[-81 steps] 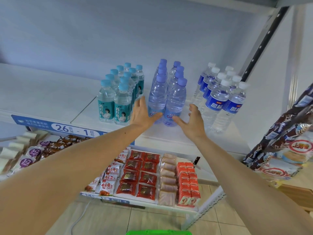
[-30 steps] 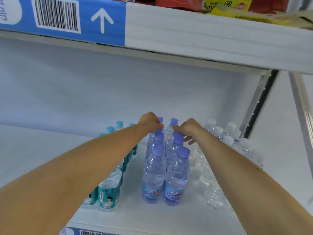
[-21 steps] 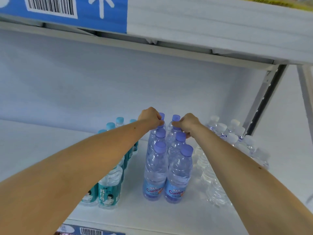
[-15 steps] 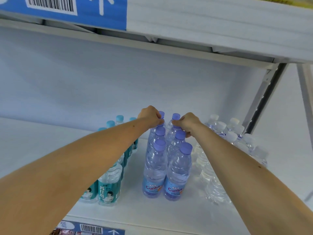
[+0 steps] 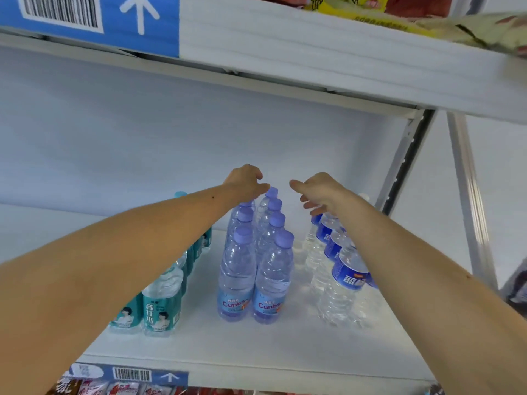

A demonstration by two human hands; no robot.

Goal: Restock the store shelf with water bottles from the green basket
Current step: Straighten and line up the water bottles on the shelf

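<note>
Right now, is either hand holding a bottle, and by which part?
Neither. The left hand and right hand hover open above the purple-capped bottles, holding nothing.

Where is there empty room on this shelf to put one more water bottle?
Bare shelf runs along the front edge, and far left beyond the teal bottles. The gaps beside the purple-capped bottles are narrow; the white-capped bottles crowd the right.

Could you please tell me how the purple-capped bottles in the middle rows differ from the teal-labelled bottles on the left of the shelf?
The purple-capped clear plastic bottles carry pale blue labels reading "Cunb..."; the teal-labelled clear plastic bottles carry teal labels with a printed figure. The purple-capped bottles look taller and slimmer, the teal-labelled ones shorter. The former have purple caps, the latter light blue. Both stand upright in two rows running front to back on the white shelf board.
</note>
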